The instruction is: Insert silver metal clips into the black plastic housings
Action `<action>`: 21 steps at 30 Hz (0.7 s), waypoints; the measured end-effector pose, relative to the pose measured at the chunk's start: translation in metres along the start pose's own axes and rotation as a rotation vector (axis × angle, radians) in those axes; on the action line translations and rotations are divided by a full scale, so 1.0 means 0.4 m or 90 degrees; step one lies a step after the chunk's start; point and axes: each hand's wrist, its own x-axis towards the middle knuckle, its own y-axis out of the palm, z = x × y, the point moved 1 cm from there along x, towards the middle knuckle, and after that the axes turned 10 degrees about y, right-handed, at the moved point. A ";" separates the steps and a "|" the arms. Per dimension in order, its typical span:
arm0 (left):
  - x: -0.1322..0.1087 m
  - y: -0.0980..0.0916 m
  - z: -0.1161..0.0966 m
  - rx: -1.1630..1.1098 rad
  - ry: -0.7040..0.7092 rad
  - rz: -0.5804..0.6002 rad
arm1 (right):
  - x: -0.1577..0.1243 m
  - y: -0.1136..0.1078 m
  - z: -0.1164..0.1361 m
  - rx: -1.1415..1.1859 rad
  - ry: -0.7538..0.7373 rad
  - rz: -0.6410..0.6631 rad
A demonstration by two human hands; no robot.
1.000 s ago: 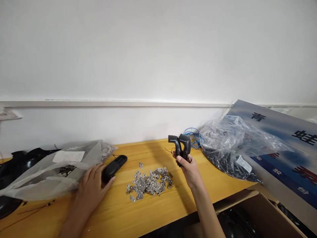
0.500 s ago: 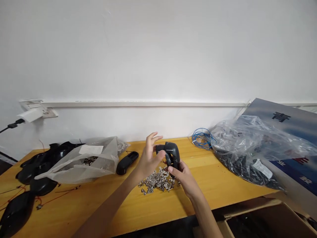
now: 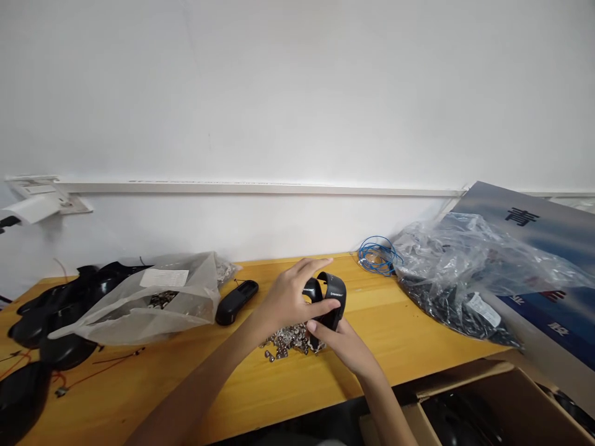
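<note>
Two black curved plastic shells are in my hands above the table, both with small white lettering. My right hand (image 3: 344,347) grips the right-hand shell (image 3: 336,292) from below, its thumb across the lower front. My left hand (image 3: 292,298) is around the other shell (image 3: 312,288), its thumb reaching across to the right-hand shell and its fingers over the top. Fingers partly hide where the shells meet. Beneath them lies a pile of small shiny metal parts (image 3: 289,339). A black elongated casing (image 3: 237,301) rests left of the pile.
On the left, a translucent bag (image 3: 190,310) of small parts lies by several black shells (image 3: 69,347) with red and black wires. A blue cable coil (image 3: 377,255) and a clear plastic bag (image 3: 446,254) of black parts are on the right. A cardboard box (image 3: 515,396) stands below the table's front edge.
My left hand has closed in over the shells, its thumb now across the right-hand one. The right-hand shell has shifted slightly right and turned. The view has moved a little to the right.
</note>
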 end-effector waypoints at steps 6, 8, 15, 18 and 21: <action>-0.001 -0.002 0.029 -0.063 -0.098 -0.056 | 0.012 0.019 0.004 0.092 -0.051 -0.085; -0.002 -0.001 0.036 -0.067 -0.106 -0.058 | 0.014 0.018 0.008 0.096 -0.056 -0.087; -0.016 0.004 0.053 -0.015 -0.080 -0.095 | 0.014 -0.009 0.023 0.001 -0.046 -0.101; -0.026 0.015 0.056 -0.011 -0.108 -0.142 | 0.016 -0.022 0.028 -0.022 -0.070 -0.108; -0.037 0.033 0.056 -0.032 -0.159 -0.185 | 0.021 -0.037 0.030 -0.025 -0.079 -0.152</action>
